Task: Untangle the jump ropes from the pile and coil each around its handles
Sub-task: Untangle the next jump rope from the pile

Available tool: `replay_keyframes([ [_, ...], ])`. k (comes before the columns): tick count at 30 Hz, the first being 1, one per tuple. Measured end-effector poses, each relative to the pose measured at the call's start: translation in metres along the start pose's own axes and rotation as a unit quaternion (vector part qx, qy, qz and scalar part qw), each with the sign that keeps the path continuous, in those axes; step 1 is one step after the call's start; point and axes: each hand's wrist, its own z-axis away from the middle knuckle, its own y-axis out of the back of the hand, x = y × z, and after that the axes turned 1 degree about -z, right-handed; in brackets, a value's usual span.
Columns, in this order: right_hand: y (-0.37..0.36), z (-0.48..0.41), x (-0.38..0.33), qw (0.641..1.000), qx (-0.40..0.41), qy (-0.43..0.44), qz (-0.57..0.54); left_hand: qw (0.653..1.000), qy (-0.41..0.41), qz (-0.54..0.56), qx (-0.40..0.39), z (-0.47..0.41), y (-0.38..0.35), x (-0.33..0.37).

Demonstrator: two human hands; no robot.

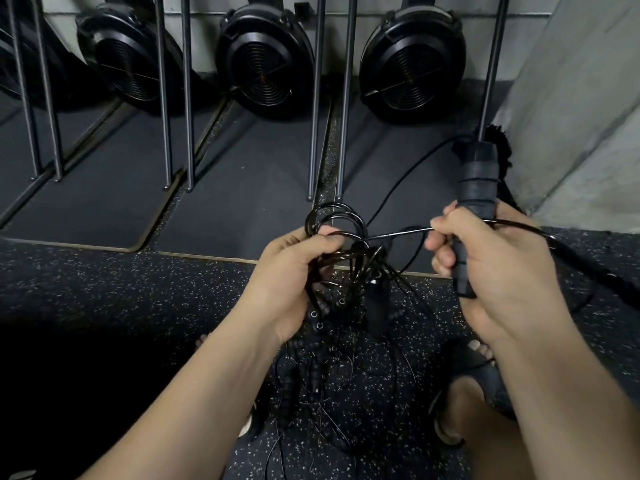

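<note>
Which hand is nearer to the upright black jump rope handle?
Right. The right hand grips the handle itself; the left hand is apart from it, off to its left, holding the tangled ropes.

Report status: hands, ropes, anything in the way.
Left hand grips tangled rope loops. Right hand grips partly wrapped handle, cord running between both. Knotted pile hangs to floor below.

Hidden under right hand: middle of handle. Lost behind left hand: part of rope tangle (separate ropes not distinguishable). Cropped at bottom edge: both forearms.
</note>
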Motion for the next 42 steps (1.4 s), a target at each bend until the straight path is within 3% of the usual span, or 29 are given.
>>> replay_keyframes([
  [5,-0.005,0.007,-0.008,0.999,-0.025,0.043,-0.011,0.999,-0.040,-0.031,-0.002,0.001,0.002,0.002],
  [11,-0.007,-0.001,0.007,1.000,-0.024,-0.014,0.004,0.990,-0.090,-0.088,-0.063,0.010,-0.003,-0.003],
  [16,-0.010,-0.001,0.012,0.999,-0.034,-0.006,0.017,0.992,-0.065,-0.043,-0.100,0.014,-0.006,0.006],
  [25,-0.005,-0.002,0.019,0.997,-0.013,0.059,0.045,0.996,-0.037,0.038,-0.076,0.005,0.001,0.012],
  [29,-0.009,0.002,0.020,0.998,-0.031,0.055,0.018,0.997,-0.068,-0.006,-0.042,0.005,0.000,0.010],
  [31,-0.009,0.002,0.021,0.998,-0.023,0.058,0.005,0.990,-0.111,-0.087,-0.005,0.006,-0.001,0.006],
  [33,-0.009,0.003,0.022,0.997,-0.024,0.073,0.006,0.952,-0.179,-0.248,0.025,0.003,0.000,-0.002],
  [35,-0.010,0.004,0.023,0.997,-0.028,0.078,0.009,0.922,-0.195,-0.333,0.032,0.002,-0.002,-0.008],
  [39,-0.011,0.005,0.024,0.997,-0.029,0.066,-0.009,0.956,-0.124,-0.259,-0.057,0.009,-0.008,-0.006],
  [42,-0.009,0.003,0.024,0.997,-0.028,0.070,-0.009,0.941,-0.153,-0.299,-0.046,0.010,-0.006,-0.007],
])
